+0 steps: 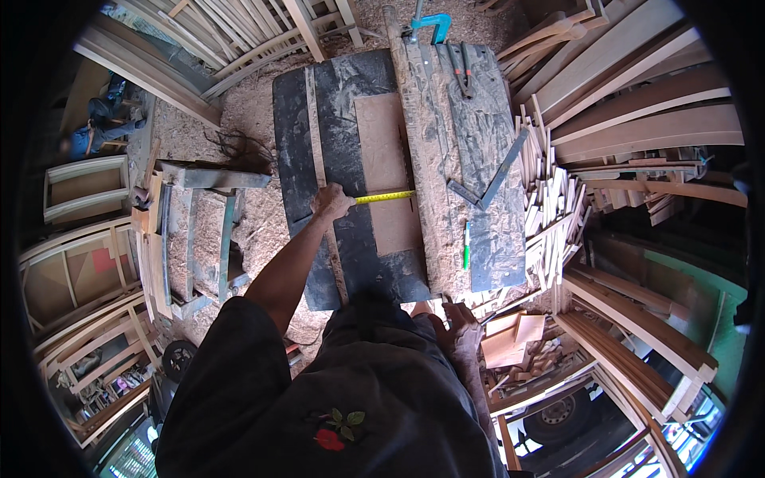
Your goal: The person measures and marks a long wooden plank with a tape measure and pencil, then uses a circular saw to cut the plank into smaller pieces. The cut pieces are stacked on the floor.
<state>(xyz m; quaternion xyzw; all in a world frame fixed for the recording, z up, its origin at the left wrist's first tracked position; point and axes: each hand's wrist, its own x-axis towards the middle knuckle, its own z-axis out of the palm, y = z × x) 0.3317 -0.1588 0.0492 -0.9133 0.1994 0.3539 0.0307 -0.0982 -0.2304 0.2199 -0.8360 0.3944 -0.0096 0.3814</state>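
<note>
My left hand (332, 202) is closed around a tape measure, whose case is hidden in the fingers. Its yellow blade (384, 197) runs rightward across a pale, bare wood panel (384, 151) set in the dark workbench top (343, 103). The blade's far end reaches a thick, worn plank (426, 119). Low at the bench's near edge is my right hand (460, 325), its fingers curled together; whatever they hold is too small to make out. A green-and-white marker (466, 248) lies on the right part of the bench, and beyond it rests a metal try square (496, 179).
Orange-handled pliers (460, 73) lie at the bench's far right, near a teal clamp (431, 25). Thin wood offcuts (550, 211) pile against the right side. Long boards (645, 119) lean farther right. A wooden stand (195, 227) is on the left, over shavings (255, 199).
</note>
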